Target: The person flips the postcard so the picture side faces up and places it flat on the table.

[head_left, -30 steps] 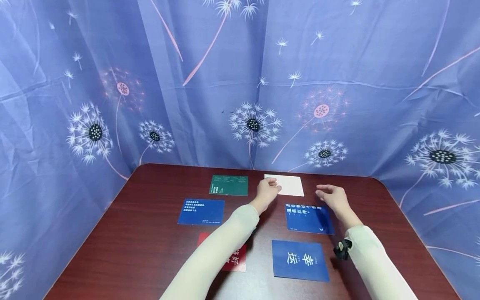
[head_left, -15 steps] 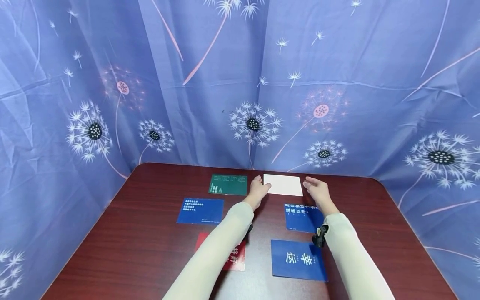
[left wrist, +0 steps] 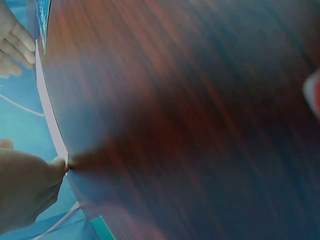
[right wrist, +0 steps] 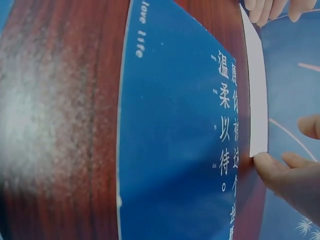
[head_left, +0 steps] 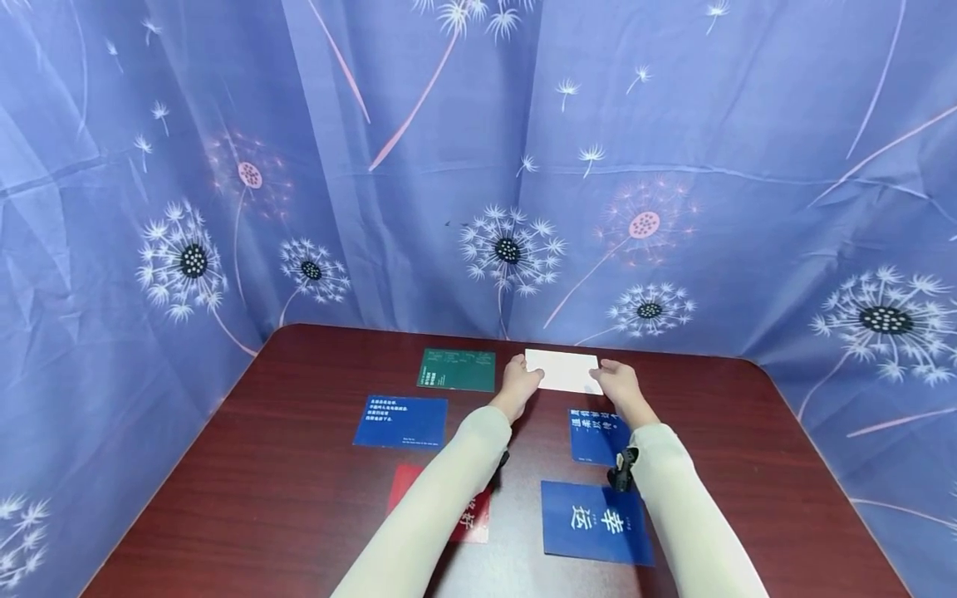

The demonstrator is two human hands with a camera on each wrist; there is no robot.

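A blank white card (head_left: pixel 566 371) lies at the table's far edge. My left hand (head_left: pixel 517 387) is at its left end, thumb over the card's edge and fingers beyond it. At the opposite end my right hand (head_left: pixel 620 389) touches the card with its thumb. The left wrist view shows the left thumb against a corner of the white card (left wrist: pixel 50 112). From the right wrist, the right thumb meets another corner of the white card (right wrist: pixel 257 90), the other fingers spread apart from it. Neither hand's fingers are curled round the card.
Left of the white card lies a green card (head_left: pixel 458 370). A blue card (head_left: pixel 400 421) sits nearer on the left, above a red card (head_left: pixel 404 482) partly behind the left sleeve. Two blue cards, one lettered card (head_left: pixel 591 444) and another card (head_left: pixel 591 540), lie on the right.
My right hand has come leftward from beyond the card to its right end. The left hand has moved off the card's face to its left end.
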